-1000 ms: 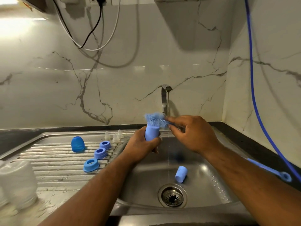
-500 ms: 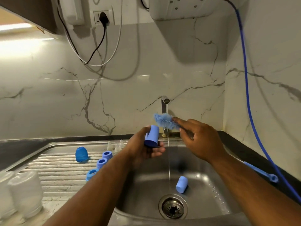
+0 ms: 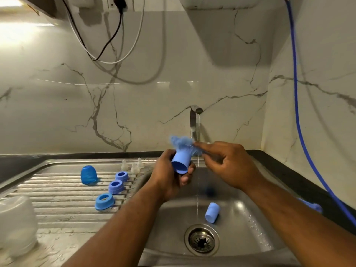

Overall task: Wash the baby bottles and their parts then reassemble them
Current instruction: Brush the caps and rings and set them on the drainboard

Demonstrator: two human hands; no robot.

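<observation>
sink basin [image 3: 240, 224]: wet steel, under a thin stream from the tap [image 3: 195, 112].
left hand [image 3: 169, 176]: wrapped round blue cap [image 3: 180, 163], above the basin.
right hand [image 3: 231, 166]: pinches bottle brush [image 3: 181, 142] handle.
blue cap: likely light, stiff, slippery when wet; grip side wall.
bottle brush: soft bristles at cap's far end.

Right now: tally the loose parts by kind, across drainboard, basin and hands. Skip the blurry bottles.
Pale blue caps: 2 (one in the left hand, one in the basin)
Dark blue dome cap: 1
Blue rings: 3
Clear teats: 3
Bottle brush: 1
Total: 10
</observation>
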